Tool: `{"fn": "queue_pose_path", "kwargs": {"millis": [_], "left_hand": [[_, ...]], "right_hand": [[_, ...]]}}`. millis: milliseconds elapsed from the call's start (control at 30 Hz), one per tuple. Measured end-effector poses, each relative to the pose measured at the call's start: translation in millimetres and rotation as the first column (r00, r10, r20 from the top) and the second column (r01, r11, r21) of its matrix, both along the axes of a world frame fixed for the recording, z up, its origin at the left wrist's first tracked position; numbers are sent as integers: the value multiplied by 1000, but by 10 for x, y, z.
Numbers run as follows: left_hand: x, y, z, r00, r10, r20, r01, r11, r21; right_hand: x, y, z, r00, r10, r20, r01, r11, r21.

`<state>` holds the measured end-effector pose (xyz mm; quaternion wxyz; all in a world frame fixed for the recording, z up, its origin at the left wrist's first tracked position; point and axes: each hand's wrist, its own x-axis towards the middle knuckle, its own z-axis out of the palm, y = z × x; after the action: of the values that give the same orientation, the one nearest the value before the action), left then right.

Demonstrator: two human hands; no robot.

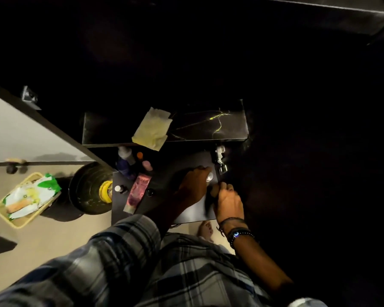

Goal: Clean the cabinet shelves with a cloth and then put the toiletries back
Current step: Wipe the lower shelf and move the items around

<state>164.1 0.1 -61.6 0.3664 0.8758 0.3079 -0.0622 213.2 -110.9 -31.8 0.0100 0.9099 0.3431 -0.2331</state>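
While a yellow basket (pixel 6 217) on the pale floor holds green-and-white packets (pixel 39 191), and a dark round bucket (pixel 84 189) just beside it carries a yellow roll (pixel 104 190) at its rim, a person in a plaid sleeve (pixel 111 244) leans over a dark cabinet. Toiletries crowd the left end of the lower shelf (pixel 182 165) — a purple bottle (pixel 124 159), an orange-capped one (pixel 139 155), a pink-capped one (pixel 147 165), a small white-capped bottle (pixel 118 188) and a pink tube (pixel 139 192) lying flat. The yellow cloth (pixel 152 129) lies folded on the upper shelf (pixel 204 129), overhanging its front edge, apart from both hands. The left hand (pixel 193 185) rests knuckles-up on the lower shelf, fingertips by a silver disc (pixel 209 177); whether it holds anything cannot be told. The right hand (pixel 227 200), beaded bands at the wrist, has its fingers curled at the shelf's right edge — blur hides what they grip. A metal hinge (pixel 220 159) glints just beyond. Most of the cabinet is lost in darkness.
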Motion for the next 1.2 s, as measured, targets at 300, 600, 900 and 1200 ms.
{"fn": "queue_pose_path", "kwargs": {"millis": [300, 600, 900, 1200], "left_hand": [[168, 50, -54, 1000, -26, 18, 25, 999, 23], [28, 18, -104, 1000, -10, -1, 10, 1000, 25], [-189, 9, -65, 999, 21, 49, -21, 1000, 5], [-948, 300, 211, 969, 130, 208, -158, 980, 121]], "right_hand": [[60, 40, 62, 1000, -13, 13, 14, 999, -35], [80, 86, 35, 1000, -19, 18, 19, 1000, -19], [47, 32, 110, 996, -90, 17, 89, 995, 47], [-363, 448, 109, 983, 180, 38, -180, 905, 385]]}}
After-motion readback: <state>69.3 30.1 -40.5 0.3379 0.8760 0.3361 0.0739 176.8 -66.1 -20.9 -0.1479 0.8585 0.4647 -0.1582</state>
